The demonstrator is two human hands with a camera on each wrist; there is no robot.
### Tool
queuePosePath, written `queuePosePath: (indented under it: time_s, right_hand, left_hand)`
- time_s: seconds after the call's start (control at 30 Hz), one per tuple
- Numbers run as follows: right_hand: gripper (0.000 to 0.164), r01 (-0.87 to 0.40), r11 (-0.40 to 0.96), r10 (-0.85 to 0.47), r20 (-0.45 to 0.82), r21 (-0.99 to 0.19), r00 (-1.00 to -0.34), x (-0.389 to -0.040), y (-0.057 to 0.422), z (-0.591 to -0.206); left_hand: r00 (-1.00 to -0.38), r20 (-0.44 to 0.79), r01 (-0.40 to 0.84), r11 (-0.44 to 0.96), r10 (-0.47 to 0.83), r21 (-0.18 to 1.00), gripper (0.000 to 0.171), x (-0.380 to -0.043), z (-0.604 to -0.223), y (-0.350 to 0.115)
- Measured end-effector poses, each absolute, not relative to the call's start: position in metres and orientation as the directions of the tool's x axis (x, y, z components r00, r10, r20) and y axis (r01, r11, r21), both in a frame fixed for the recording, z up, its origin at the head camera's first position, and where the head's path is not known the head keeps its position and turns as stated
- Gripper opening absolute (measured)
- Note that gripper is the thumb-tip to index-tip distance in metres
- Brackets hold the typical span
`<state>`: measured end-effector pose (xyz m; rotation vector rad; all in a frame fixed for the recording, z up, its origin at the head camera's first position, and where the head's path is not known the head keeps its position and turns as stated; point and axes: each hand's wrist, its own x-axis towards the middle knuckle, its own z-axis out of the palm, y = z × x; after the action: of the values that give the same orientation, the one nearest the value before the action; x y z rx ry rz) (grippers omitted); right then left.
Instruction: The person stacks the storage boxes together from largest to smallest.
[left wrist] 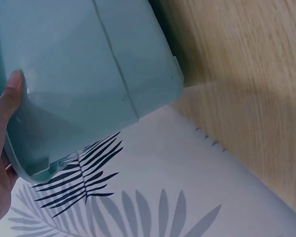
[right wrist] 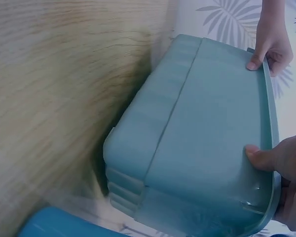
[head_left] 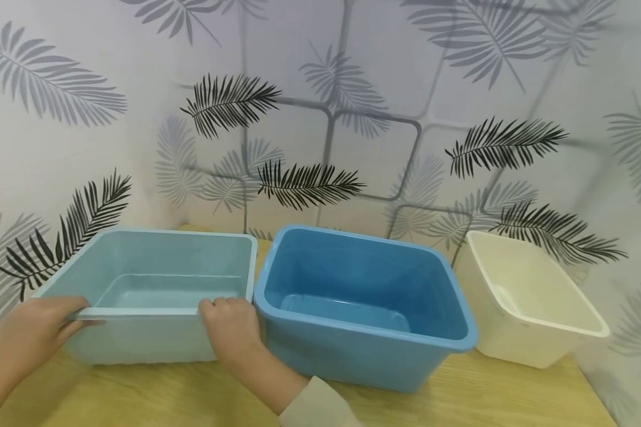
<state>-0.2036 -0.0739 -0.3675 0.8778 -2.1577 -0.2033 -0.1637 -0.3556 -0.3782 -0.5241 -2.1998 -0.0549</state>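
A pale teal plastic bin (head_left: pixel 155 338) stands at the left of the table, its inside bare in the head view. My left hand (head_left: pixel 37 326) grips its front rim near the left corner, the thumb on the outer wall. Farther right along that rim my right hand (head_left: pixel 235 332) holds on, fingers over the edge and thumb (right wrist: pixel 259 157) against the outside. Both hands also show on the bin (right wrist: pixel 202 133) in the right wrist view. Just right of my right hand is a blue bin (head_left: pixel 352 356), very close to the teal one.
A cream bin (head_left: pixel 523 338) sits at the right end, turned at an angle. All three rest on a light wood table (head_left: pixel 470 397). Behind them rises a wall covering (head_left: pixel 310 148) with a leaf pattern, close to the bins' backs.
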Motion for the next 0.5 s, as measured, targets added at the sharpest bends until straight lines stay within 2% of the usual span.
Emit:
queuePosePath:
  time_s: [0.17,0.27,0.4,0.5]
  right_hand:
    - [0.028,-0.548,0.742,-0.634,0.669,0.386,-0.388,-0.198,-0.075,-0.358]
    - [0.027,-0.568,0.733,-0.633,0.680,0.373,-0.370,-0.194,-0.075,-0.349]
    - [0.027,-0.576,0.734,-0.626,0.688,0.360,-0.368,-0.191,-0.075,-0.335]
    - [0.030,-0.572,0.737,-0.613,0.712,0.360,-0.342,-0.190,-0.073,-0.322]
  left_hand:
    - [-0.584,0.739,0.375,0.919,0.335,-0.120,0.069,-0.157,-0.364,-0.358]
    - [-0.560,0.762,0.379,0.918,0.325,-0.113,0.071,-0.155,-0.354,-0.359]
    - [-0.485,0.810,0.391,0.911,0.328,-0.135,0.073,-0.154,-0.341,-0.359]
    - [-0.470,0.825,0.377,0.916,0.315,-0.136,0.076,-0.152,-0.330,-0.358]
